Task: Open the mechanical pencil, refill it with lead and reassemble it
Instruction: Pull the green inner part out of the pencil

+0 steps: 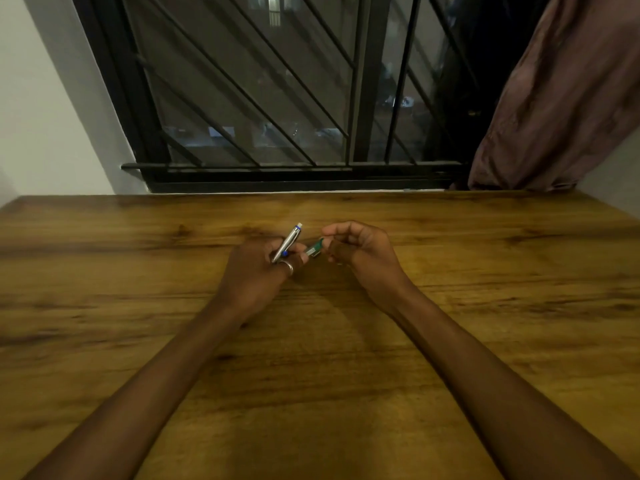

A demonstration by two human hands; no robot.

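A silver mechanical pencil with blue trim and a white end sticks up and away from my left hand, which is closed around its lower part and wears a ring. A small green lead case lies between the two hands, its right end held by the fingers of my right hand, its left end close to my left fingertips. Both hands hover just above the middle of the wooden table. Whether the pencil or the case is open is too small to tell.
The table's far edge meets a white wall and a dark barred window. A brown curtain hangs at the back right, touching the table's rear corner.
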